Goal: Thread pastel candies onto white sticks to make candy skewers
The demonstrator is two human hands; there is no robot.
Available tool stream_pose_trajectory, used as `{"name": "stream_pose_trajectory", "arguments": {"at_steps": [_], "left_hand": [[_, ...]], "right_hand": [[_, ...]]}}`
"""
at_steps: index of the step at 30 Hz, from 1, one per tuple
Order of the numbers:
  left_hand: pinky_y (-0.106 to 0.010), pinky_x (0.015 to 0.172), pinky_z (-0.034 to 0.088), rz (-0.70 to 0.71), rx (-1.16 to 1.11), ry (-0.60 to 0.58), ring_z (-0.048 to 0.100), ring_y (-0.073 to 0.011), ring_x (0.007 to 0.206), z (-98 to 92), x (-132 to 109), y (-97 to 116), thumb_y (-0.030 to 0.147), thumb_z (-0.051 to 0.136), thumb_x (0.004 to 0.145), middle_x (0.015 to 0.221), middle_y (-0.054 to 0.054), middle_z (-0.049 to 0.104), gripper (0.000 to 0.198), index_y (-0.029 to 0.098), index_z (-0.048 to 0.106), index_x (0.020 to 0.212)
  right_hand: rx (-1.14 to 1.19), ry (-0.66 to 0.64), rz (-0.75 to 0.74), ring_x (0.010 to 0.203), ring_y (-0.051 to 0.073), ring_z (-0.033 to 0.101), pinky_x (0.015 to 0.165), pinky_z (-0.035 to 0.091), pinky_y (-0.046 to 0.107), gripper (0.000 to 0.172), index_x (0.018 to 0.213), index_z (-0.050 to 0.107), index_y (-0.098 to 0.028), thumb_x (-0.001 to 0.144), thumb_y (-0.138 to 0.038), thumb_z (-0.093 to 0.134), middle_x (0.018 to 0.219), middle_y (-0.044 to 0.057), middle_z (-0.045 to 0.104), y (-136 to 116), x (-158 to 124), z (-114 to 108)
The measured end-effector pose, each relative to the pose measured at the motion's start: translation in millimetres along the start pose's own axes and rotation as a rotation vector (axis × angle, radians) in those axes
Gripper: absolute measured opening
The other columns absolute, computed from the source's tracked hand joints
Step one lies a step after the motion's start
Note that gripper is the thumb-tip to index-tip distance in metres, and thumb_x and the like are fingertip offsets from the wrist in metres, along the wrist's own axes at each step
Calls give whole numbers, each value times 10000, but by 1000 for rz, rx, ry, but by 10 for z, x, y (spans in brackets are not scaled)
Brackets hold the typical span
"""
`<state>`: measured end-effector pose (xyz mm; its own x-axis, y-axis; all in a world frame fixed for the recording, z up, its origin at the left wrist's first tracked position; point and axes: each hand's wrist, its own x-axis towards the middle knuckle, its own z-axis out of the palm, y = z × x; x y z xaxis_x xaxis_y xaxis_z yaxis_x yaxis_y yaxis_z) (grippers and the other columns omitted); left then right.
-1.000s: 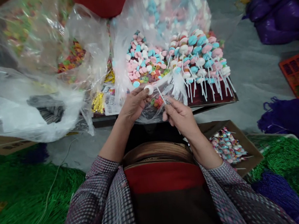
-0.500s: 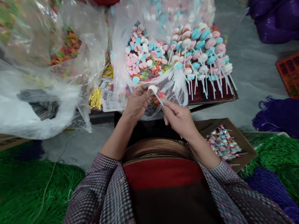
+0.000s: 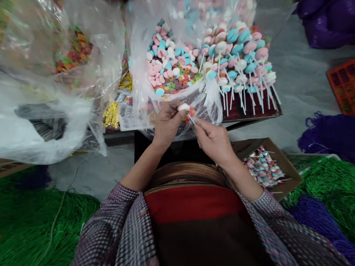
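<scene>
Two hands: both bare, raised at the near edge of a dark table [image 3: 237, 112], close together in front of the body, with checked sleeves [image 3: 96, 239] behind them.
Left hand: the left hand [image 3: 167, 123] grasps a white sweet [image 3: 183, 107] between thumb and fingers, near the tips.
Right hand: the right hand [image 3: 214, 139] pinches a white stick [image 3: 191, 119] between thumb and forefinger, the other fingers curled in.
Sweet and stick: held between the two hands, over clear plastic at the table edge; the stick slants up towards the sweet's lower edge — whether its tip has entered cannot be told.
Loose sweets: beyond the hands, pink, blue and white pieces [image 3: 163, 62] lie in a heap, with small coloured rings [image 3: 180, 82] along its near side.
Threaded sticks: right of the heap, many stacked sweets [image 3: 240, 50] on white sticks, lying close together, most stick ends towards the person.
Plastic bags: a clear bag [image 3: 214, 2] of pastel sweets stands behind the heap; at left, another holds coloured gummy pieces [image 3: 74, 55].
Gold ties: a small bunch [image 3: 111, 116], left of the left hand.
Box: open cardboard [image 3: 287, 164], below the table's level at right, containing wrapped sweets [image 3: 265, 166].
Floor: green strands [image 3: 31, 224] at left; purple strands [image 3: 327, 142] and an orange crate [image 3: 353, 83] at right.
</scene>
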<state>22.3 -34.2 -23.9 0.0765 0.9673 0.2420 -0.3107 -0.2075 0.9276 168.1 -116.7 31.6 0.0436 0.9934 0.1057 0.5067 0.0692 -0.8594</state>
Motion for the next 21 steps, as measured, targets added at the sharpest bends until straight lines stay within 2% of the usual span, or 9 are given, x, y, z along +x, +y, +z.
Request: {"name": "stream_pose_trajectory", "arguments": {"at_steps": [6, 9, 13, 18, 21], "left_hand": [[-243, 627, 576, -65, 51, -5, 653, -86, 651, 80, -122, -83, 551, 807, 884, 837, 41, 734, 337, 265, 684, 1013], [-234, 632, 572, -19, 120, 9, 655, -89, 667, 38, -93, -110, 517, 777, 915, 861, 33, 741, 303, 278, 694, 1081], [-234, 667, 562, 86, 270, 50, 649, -93, 696, -78, 11, -117, 469, 755, 942, 851, 33, 714, 253, 276, 690, 1091], [-251, 661, 551, 106, 403, 34, 638, -107, 679, -36, -63, -118, 512, 655, 1004, 863, 12, 714, 298, 260, 672, 1163], [-263, 706, 570, 127, 478, -42, 681, -125, 745, 59, -183, -52, 537, 600, 1031, 929, -22, 763, 351, 240, 695, 1193]], "right_hand": [[134, -9, 98, 522, 120, 464, 568, 431, 273, 355, 1135, 833, -192, 1024, -349, 534, 556, -44, 541, 21, 33, 57], [176, -67, 145, 487, 119, 439, 550, 405, 264, 358, 1125, 816, -208, 1028, -415, 541, 513, -64, 503, 21, 42, 31], [137, -201, 165, 480, 115, 452, 543, 373, 255, 386, 1074, 796, -197, 1011, -503, 568, 502, -67, 525, 12, -11, -78], [185, -141, 248, 453, 110, 416, 512, 326, 253, 456, 936, 726, -196, 1001, -608, 541, 468, -79, 470, 24, -21, -37], [265, -99, 274, 457, 109, 407, 484, 292, 246, 489, 802, 635, -230, 970, -683, 565, 464, -72, 463, 44, 55, 61]]}}
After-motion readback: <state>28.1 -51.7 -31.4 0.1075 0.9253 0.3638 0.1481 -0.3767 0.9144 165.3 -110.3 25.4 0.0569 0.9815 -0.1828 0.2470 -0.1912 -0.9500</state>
